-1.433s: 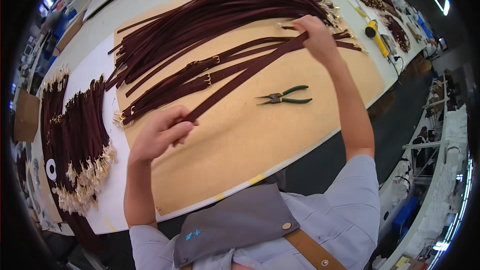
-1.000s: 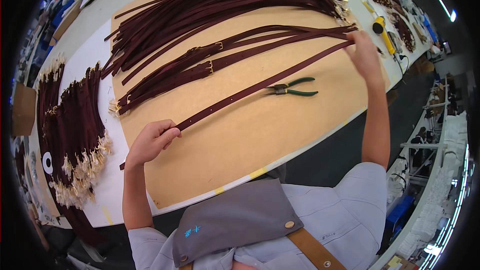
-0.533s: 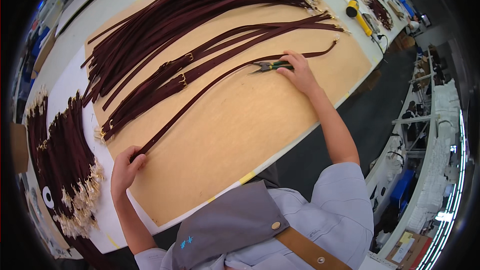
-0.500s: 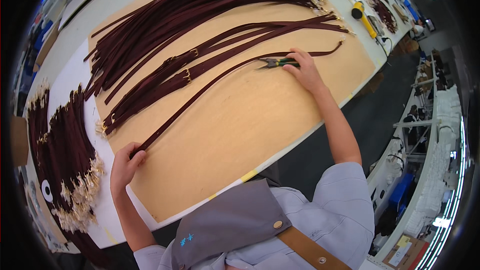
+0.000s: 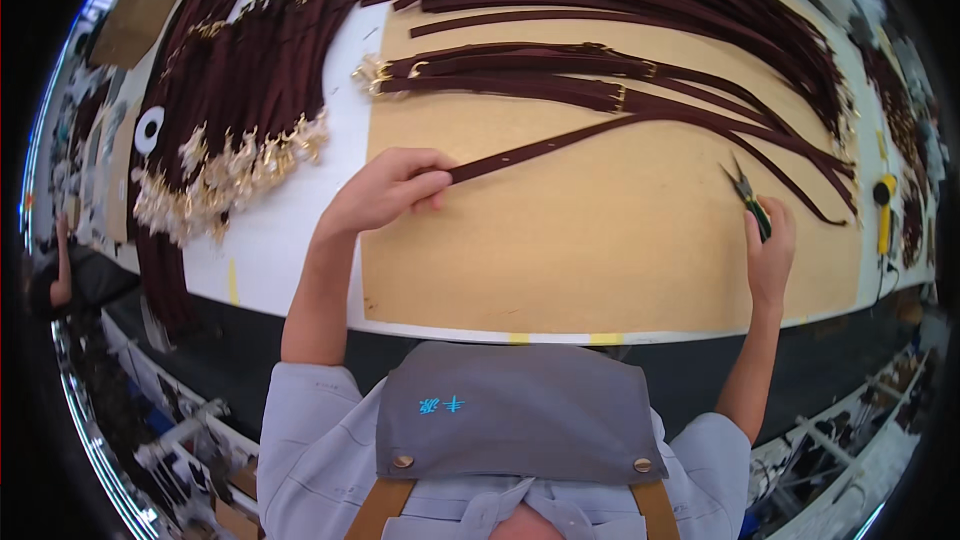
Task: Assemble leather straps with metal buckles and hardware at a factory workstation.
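Holds, pinched in closed left hand (image 5: 388,190), one end of long, flat, perforated dark-maroon strap (image 5: 545,147), arching away rightward over flat tan board (image 5: 560,250), and, by grips within curled right hand (image 5: 771,245), slim green-handled metal pliers (image 5: 746,193), with tips pointing toward that strap.

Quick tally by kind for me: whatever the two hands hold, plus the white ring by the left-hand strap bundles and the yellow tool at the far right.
Dark red strap, in the left hand: 1
Pliers, in the right hand: 1
White ring: 1
Yellow tool: 1
Total: 4
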A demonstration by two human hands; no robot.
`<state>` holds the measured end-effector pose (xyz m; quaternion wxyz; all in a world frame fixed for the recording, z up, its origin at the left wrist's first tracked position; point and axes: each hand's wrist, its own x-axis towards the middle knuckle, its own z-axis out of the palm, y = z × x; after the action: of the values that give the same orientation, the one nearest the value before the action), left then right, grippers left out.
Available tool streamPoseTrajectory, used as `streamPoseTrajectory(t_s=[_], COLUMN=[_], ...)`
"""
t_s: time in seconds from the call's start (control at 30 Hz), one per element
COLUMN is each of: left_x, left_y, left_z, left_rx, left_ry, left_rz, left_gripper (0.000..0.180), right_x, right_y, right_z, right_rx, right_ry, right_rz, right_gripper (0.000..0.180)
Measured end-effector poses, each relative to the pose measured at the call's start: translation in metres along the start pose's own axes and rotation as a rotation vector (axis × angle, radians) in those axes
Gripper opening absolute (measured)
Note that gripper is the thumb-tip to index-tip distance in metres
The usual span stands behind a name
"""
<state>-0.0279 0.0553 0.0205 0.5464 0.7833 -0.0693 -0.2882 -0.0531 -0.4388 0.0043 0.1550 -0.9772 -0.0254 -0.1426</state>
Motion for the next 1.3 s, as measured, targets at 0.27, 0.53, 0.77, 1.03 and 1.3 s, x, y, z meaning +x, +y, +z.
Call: streamPoseTrajectory(t_s=[0.27, 0.53, 0.77, 1.03, 1.3], left_x=[0.002, -0.037, -0.031, -0.039, -0.034], left_y=[0.028, -0.019, -0.02, -0.018, -0.024], left_z=[0.031, 0.019, 0.044, 0.057, 0.056], left_rx=[-0.104, -0.06, 0.05, -0.109, -0.125], left_ry=[-0.182, 0.318, 0.37, 0.297, 0.397], left_rz=[0.097, 0.085, 0.253, 0.19, 0.23], left_gripper=[0.023, 0.024, 0.027, 0.024, 0.022], right_x=[0.034, 0.043, 0.048, 0.045, 0.055], right_y=[-0.175, -0.162, -0.16, -0.154, -0.159], right_z=[0.049, 0.05, 0.045, 0.054, 0.047], right_rx=[0.474, 0.623, 0.715, 0.876, 0.815], right_ry=[-0.203, -0.405, -0.559, -0.532, -0.598], right_rz=[-0.551, -0.365, -0.143, -0.053, -0.05], right_gripper=[0.027, 0.009, 0.01, 0.011, 0.011])
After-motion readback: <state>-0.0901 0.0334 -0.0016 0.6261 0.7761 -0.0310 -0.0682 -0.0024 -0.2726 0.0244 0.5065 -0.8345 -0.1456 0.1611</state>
